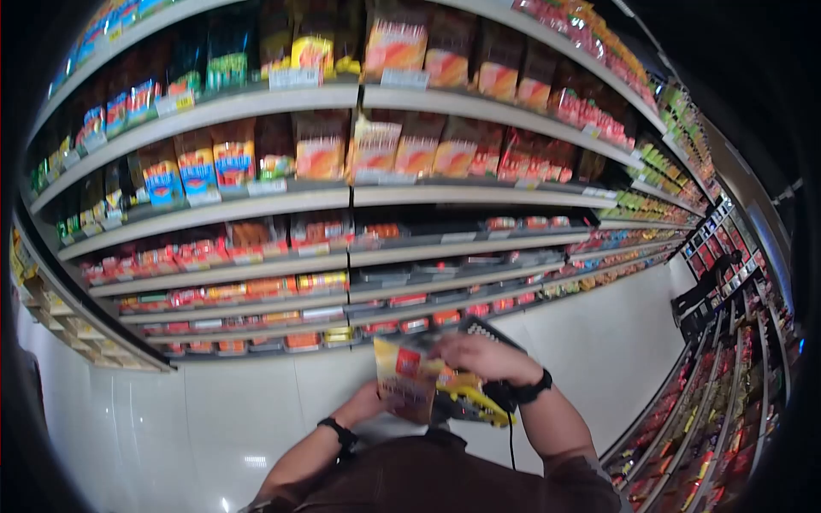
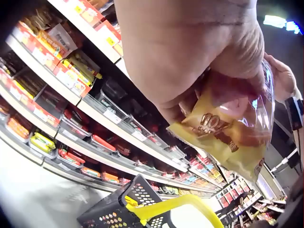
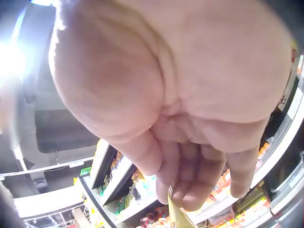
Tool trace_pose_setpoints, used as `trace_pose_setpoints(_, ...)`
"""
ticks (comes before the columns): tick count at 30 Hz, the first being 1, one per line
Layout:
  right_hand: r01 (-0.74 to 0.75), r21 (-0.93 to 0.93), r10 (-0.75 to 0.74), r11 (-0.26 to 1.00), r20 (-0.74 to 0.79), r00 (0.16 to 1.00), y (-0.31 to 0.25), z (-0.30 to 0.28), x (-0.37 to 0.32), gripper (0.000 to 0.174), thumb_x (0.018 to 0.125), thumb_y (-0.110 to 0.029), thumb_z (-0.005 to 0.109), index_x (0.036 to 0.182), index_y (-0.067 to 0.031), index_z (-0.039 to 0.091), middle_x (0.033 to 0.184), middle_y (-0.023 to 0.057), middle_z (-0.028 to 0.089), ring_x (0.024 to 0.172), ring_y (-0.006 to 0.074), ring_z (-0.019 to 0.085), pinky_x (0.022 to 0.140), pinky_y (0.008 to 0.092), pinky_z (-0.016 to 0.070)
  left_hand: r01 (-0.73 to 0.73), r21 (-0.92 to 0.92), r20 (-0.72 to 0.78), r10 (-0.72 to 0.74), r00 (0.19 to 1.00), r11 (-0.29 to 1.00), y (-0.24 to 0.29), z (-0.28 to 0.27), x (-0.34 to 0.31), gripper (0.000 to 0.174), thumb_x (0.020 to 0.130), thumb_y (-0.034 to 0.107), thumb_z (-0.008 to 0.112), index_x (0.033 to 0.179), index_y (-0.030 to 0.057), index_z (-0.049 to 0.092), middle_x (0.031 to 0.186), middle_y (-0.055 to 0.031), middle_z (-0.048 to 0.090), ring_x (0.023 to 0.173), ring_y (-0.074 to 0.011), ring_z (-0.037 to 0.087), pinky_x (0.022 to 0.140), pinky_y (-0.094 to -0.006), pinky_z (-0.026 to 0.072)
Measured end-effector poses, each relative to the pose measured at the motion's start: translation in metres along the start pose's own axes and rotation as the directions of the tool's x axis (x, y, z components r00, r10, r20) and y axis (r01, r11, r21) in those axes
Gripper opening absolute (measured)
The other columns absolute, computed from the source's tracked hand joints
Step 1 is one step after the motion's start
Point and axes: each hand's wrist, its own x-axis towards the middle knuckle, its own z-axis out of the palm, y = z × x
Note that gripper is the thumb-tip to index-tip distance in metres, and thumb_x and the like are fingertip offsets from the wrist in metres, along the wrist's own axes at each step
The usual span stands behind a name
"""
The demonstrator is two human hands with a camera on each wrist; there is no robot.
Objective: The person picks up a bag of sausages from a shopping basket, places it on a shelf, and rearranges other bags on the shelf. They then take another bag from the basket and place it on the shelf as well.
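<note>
A yellow and clear plastic food bag (image 1: 404,380) is held up in front of the body. My left hand (image 1: 369,402) grips its left side; in the left wrist view the fingers of that hand (image 2: 199,57) curl round the bag (image 2: 228,123). Over the bag's upper right is my right hand (image 1: 483,355). In the right wrist view, the thumb and fingers of this hand (image 3: 190,142) pinch the bag's edge (image 3: 178,213). A black basket (image 2: 123,204) with a yellow handle (image 2: 183,202) is below the bag.
Shelves (image 1: 256,201) of packaged foods curve across the front, with trays of packs on the lower ones. More shelving (image 1: 710,410) stands at the right. A person in dark clothes (image 1: 714,278) is far down the aisle. Pale tiled floor (image 1: 239,410) lies below.
</note>
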Motion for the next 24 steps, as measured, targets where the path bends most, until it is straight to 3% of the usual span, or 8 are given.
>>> trace_pose_setpoints(4, -0.005, -0.04, -0.001, 0.999, -0.16, 0.987, 0.004, 0.002, 0.023, 0.03, 0.099, -0.02, 0.046, 0.114, 0.0008, 0.062, 0.108, 0.0093, 0.064, 0.101, 0.0175, 0.058, 0.091, 0.0311, 0.0446, -0.096, -0.038, -0.23, 0.085, 0.97, 0.995, 0.02, 0.012, -0.024, 0.034, 0.084, 0.002, 0.068, 0.117, 0.0025, 0.059, 0.107, -0.0051, 0.067, 0.098, -0.0139, 0.063, 0.085, -0.0307, 0.0522)
trace_pose_setpoints(11, 0.036, 0.318, 0.069, 0.948, -0.311, 0.948, 0.068, 0.033, 0.048, 0.035, 0.098, -0.016, 0.051, 0.13, -0.0028, 0.052, 0.113, 0.007, 0.063, 0.106, 0.0141, 0.058, 0.092, 0.0285, 0.0447, -0.09, -0.033, -0.483, 0.063, 0.873, 0.995, 0.04, 0.012, -0.035, 0.035, 0.085, -0.002, 0.063, 0.119, 0.001, 0.057, 0.108, -0.006, 0.067, 0.1, -0.0152, 0.062, 0.088, -0.0291, 0.0499)
trace_pose_setpoints(13, -0.02, 0.118, 0.031, 0.993, -0.091, 0.995, 0.083, 0.042, 0.049, 0.039, 0.098, -0.021, 0.053, 0.132, -0.0028, 0.05, 0.112, 0.0065, 0.064, 0.107, 0.0143, 0.058, 0.092, 0.0298, 0.0453, -0.229, -0.001, -0.478, 0.2, 0.855, 0.974, 0.03, 0.012, -0.03, 0.035, 0.085, -0.003, 0.062, 0.12, 0.0007, 0.056, 0.111, -0.0068, 0.066, 0.102, -0.0155, 0.062, 0.09, -0.0303, 0.0491)
trace_pose_setpoints(15, -0.218, -0.043, 0.221, 0.975, 0.083, 0.972, 0.08, 0.045, 0.047, 0.044, 0.097, -0.028, 0.056, 0.132, -0.0026, 0.05, 0.111, 0.0059, 0.065, 0.106, 0.0132, 0.057, 0.092, 0.031, 0.0456, -0.245, 0.022, -0.503, 0.223, 0.835, 0.969, 0.035, 0.014, -0.019, 0.036, 0.086, -0.001, 0.062, 0.121, 0.0007, 0.056, 0.113, -0.0071, 0.065, 0.104, -0.0156, 0.06, 0.092, -0.0309, 0.0479)
trace_pose_setpoints(17, -0.165, 0.156, 0.145, 0.974, 0.131, 0.981, 0.109, 0.053, 0.045, 0.046, 0.097, -0.034, 0.056, 0.13, -0.0026, 0.051, 0.11, 0.0053, 0.066, 0.104, 0.0118, 0.057, 0.093, 0.0315, 0.0452, -0.288, 0.049, -0.519, 0.271, 0.811, 0.956, 0.021, 0.015, -0.005, 0.035, 0.088, 0.003, 0.062, 0.122, -0.0001, 0.055, 0.115, -0.0071, 0.064, 0.105, -0.0151, 0.059, 0.093, -0.031, 0.0472)
trace_pose_setpoints(20, -0.084, 0.143, 0.07, 0.986, 0.099, 0.993, 0.126, 0.039, 0.053, 0.044, 0.096, -0.029, 0.059, 0.128, -0.0011, 0.05, 0.113, 0.0062, 0.065, 0.105, 0.0112, 0.056, 0.093, 0.0302, 0.0451, -0.369, 0.021, -0.551, 0.319, 0.771, 0.929, 0.025, 0.022, 0.017, 0.033, 0.09, 0.007, 0.061, 0.121, -0.0009, 0.055, 0.115, -0.0076, 0.064, 0.104, -0.0147, 0.059, 0.092, -0.0305, 0.0474)
trace_pose_setpoints(22, -0.03, 0.437, -0.05, 0.899, 0.172, 0.984, 0.134, 0.031, 0.055, 0.043, 0.094, -0.02, 0.063, 0.128, 0.0011, 0.047, 0.117, 0.0083, 0.062, 0.106, 0.0112, 0.056, 0.094, 0.0289, 0.0448, -0.261, 0.095, -0.605, 0.264, 0.752, 0.961, 0.035, 0.031, 0.03, 0.033, 0.091, 0.009, 0.06, 0.122, -0.0017, 0.054, 0.113, -0.0078, 0.064, 0.101, -0.0145, 0.059, 0.09, -0.0303, 0.0479)
trace_pose_setpoints(24, 0.025, 0.419, -0.105, 0.907, 0.168, 0.98, 0.148, 0.014, 0.063, 0.048, 0.09, -0.014, 0.066, 0.129, 0.002, 0.043, 0.119, 0.01, 0.06, 0.107, 0.0117, 0.056, 0.094, 0.0286, 0.0451, -0.299, 0.123, -0.61, 0.309, 0.73, 0.946, 0.047, 0.039, 0.049, 0.033, 0.092, 0.01, 0.061, 0.122, -0.0016, 0.053, 0.112, -0.0076, 0.064, 0.1, -0.0144, 0.059, 0.089, -0.03, 0.0482)
